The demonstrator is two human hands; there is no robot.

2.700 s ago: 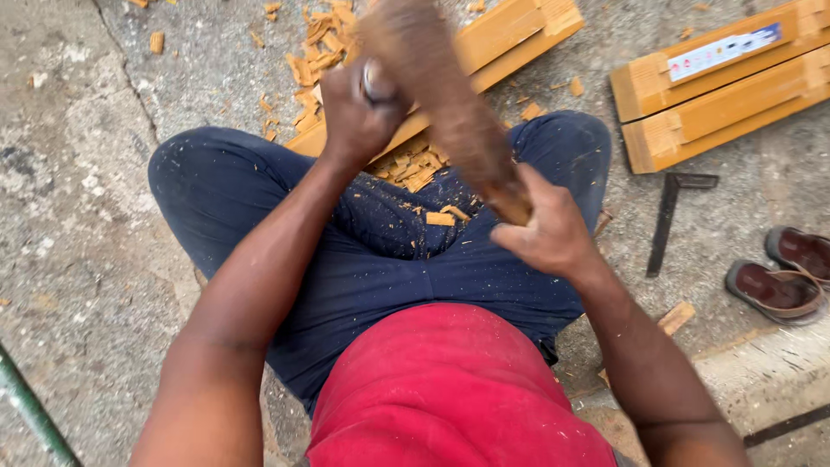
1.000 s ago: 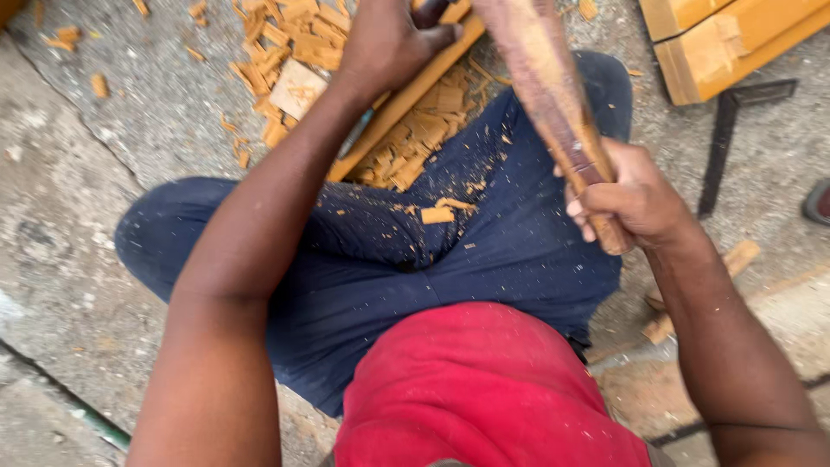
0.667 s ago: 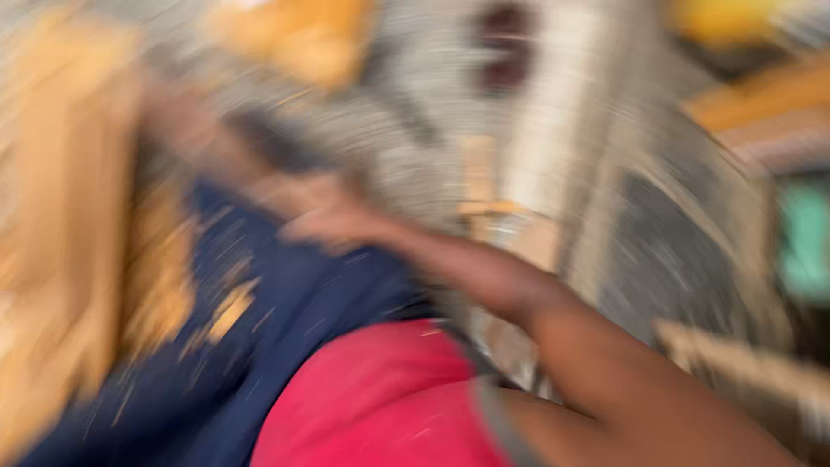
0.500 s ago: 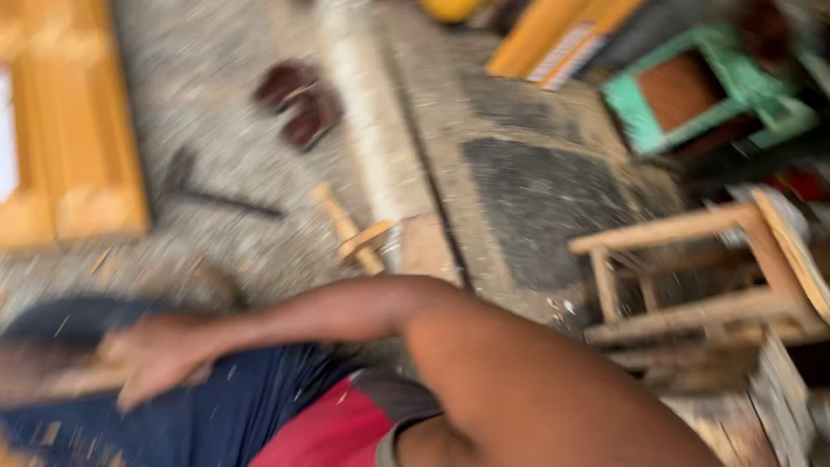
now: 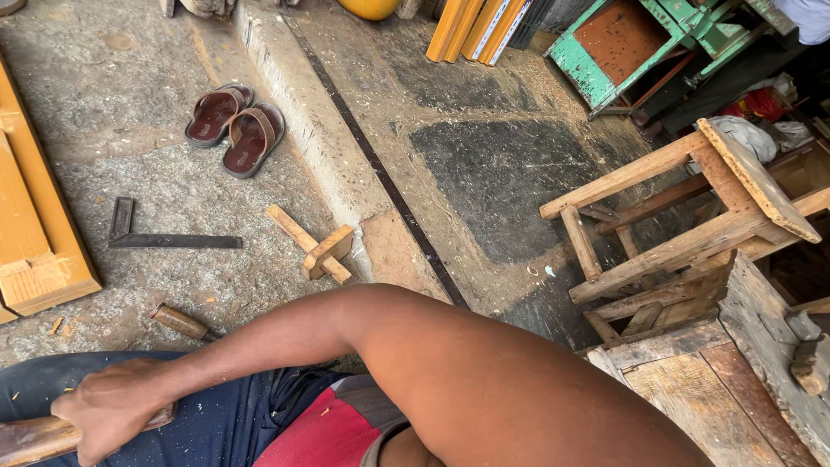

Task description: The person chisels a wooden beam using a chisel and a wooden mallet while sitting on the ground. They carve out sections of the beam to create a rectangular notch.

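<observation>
My right hand (image 5: 112, 411) sits at the lower left, closed around the handle of a brown wooden mallet (image 5: 30, 439) that rests across my dark blue trousers (image 5: 225, 424). My right arm stretches across the bottom of the view from the shoulder. A small wooden-handled chisel (image 5: 181, 322) lies on the concrete just above that hand. My left hand is out of view.
A metal try square (image 5: 164, 239), a wooden T-shaped gauge (image 5: 316, 248) and brown sandals (image 5: 235, 130) lie on the ground by a concrete kerb (image 5: 303, 112). A yellow wooden frame (image 5: 39, 259) is at the left. A wooden stool (image 5: 683, 216), worn bench (image 5: 735, 380) and green table (image 5: 640, 43) stand at the right.
The view has swung from my lap and the wood chips to the ground at my right. The left hand and the workpiece have left the view; my right hand still grips the mallet.
</observation>
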